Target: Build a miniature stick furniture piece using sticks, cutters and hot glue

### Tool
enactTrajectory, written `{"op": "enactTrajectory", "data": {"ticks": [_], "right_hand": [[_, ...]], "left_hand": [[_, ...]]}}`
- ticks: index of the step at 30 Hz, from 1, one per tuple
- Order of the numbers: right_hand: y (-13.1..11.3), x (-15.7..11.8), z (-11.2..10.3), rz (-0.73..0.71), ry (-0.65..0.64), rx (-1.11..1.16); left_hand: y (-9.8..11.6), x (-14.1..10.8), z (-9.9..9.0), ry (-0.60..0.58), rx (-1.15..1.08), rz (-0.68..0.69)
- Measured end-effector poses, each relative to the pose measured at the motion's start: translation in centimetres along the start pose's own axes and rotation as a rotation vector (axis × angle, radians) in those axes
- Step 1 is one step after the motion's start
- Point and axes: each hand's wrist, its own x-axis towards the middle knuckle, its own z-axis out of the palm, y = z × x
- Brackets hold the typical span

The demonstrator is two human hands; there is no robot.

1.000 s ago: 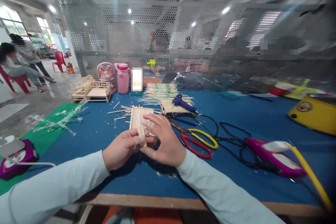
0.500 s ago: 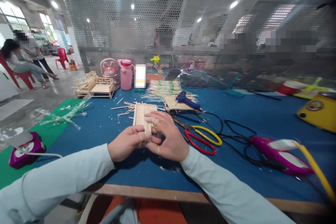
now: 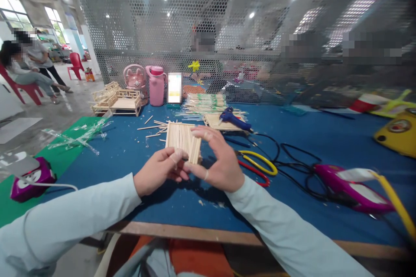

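A short bundle of thin wooden sticks (image 3: 195, 150) is upright between the thumb and fingertips of my right hand (image 3: 222, 162), which spans its two ends. My left hand (image 3: 160, 168) is curled at the bundle's lower left, thumb and index finger close together; whether a stick is between them is hidden. Pale wraps cover some fingertips. Just behind my hands a flat panel of sticks side by side (image 3: 178, 134) lies on the blue table (image 3: 156, 205), its right part covered by the bundle.
Loose sticks (image 3: 157, 126) lie left of the panel. Behind it are a blue glue gun (image 3: 232, 119) on another stick frame and wrapped stick bundles (image 3: 204, 103). Scissors (image 3: 260, 162), cables and a purple power strip (image 3: 354, 190) are to the right. A stick model (image 3: 121, 101) and pink bottle (image 3: 156, 86) stand at the back.
The bundle has moved right and my right hand has opened out around its ends. My left hand's fingers have come off the bundle's face to its lower left.
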Motion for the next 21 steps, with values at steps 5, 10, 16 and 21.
{"op": "enactTrajectory", "data": {"ticks": [5, 10, 16, 21], "right_hand": [[1.9, 0.5, -0.8, 0.523, 0.004, 0.5], [2.5, 0.9, 0.6, 0.816, -0.1, 0.854], [2.1, 0.7, 0.5, 0.493, -0.123, 0.388], [0.4, 0.0, -0.2, 0.073, -0.201, 0.105]], "left_hand": [[-0.9, 0.3, -0.2, -0.094, 0.234, -0.08], [-0.9, 0.6, -0.1, -0.024, 0.195, -0.063], [-0.4, 1.1, -0.4, 0.042, 0.12, -0.092], [0.0, 0.6, -0.1, -0.004, -0.124, -0.091]]}}
